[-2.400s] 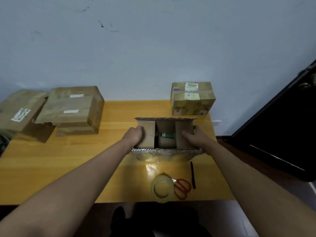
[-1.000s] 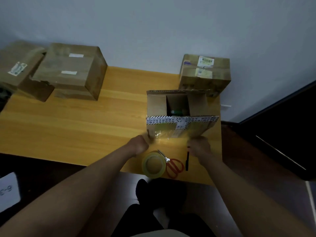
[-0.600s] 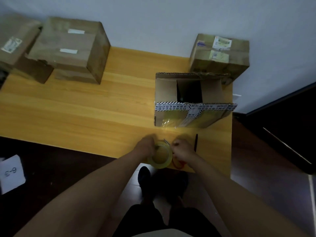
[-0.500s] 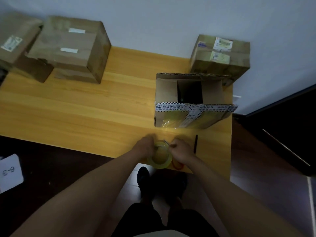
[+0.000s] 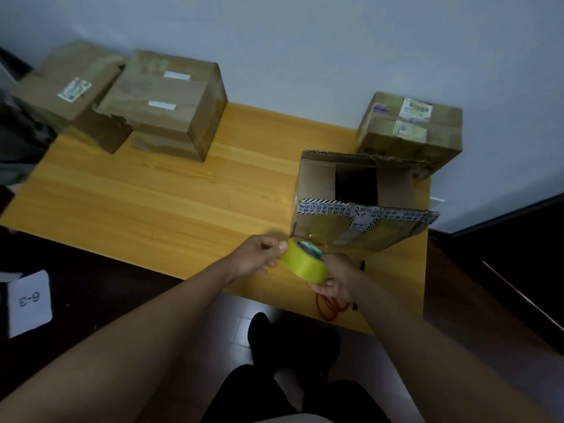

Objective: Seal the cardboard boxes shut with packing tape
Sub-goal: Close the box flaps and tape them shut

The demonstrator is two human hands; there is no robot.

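Far left on the desk (image 5: 183, 193), two closed boxes (image 5: 164, 105). Near centre, the left hand (image 5: 259, 257) pinches the roll (image 5: 303, 264) at its left edge, probably seeking the tape end. The right hand (image 5: 334, 279) steadies it, grip clamped around it, above the scissors (image 5: 331, 306). Right, the open box (image 5: 360, 203) awaits sealing, flaps apart.

A yellow wooden table (image 5: 171, 206) stands against the pale wall. At its far left sit two closed cardboard boxes side by side, a flatter labelled one (image 5: 67, 96) touching a taller taped one (image 5: 166, 105). In the far right corner rests a small sealed box (image 5: 410, 131) with stickers. Just in front of it stands an open box (image 5: 357, 206), its flaps up, printed tape along the near flap. Near the front edge lie red-handled scissors (image 5: 331, 308) and a black pen (image 5: 362, 265).
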